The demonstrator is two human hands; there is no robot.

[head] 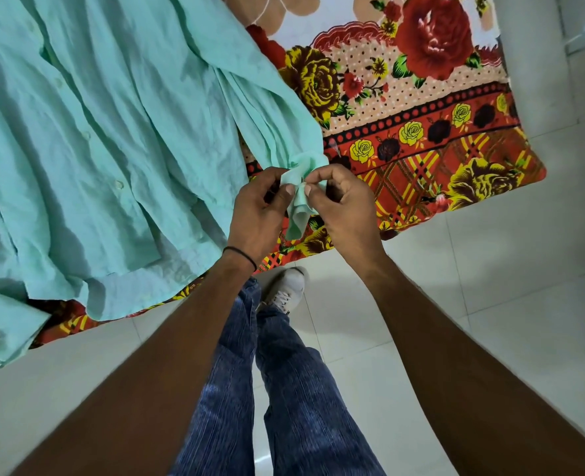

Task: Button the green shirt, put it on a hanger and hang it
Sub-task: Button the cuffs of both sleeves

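Observation:
The green shirt [105,139] lies spread flat on a flowered blanket, front up, with small pale buttons [118,184] along its placket. One sleeve [267,108] runs toward me, and its cuff [301,201] is bunched between my hands. My left hand [258,214] pinches the cuff's left side with thumb and fingers. My right hand [344,204] pinches the cuff's right edge, fingertips almost touching the left thumb. No hanger is in view.
The red, yellow and cream flowered blanket [421,125] covers a bed whose near edge runs diagonally across the view. Below it is a pale tiled floor [490,286]. My blue-jeaned legs and a white shoe [286,290] stand close to the bed edge.

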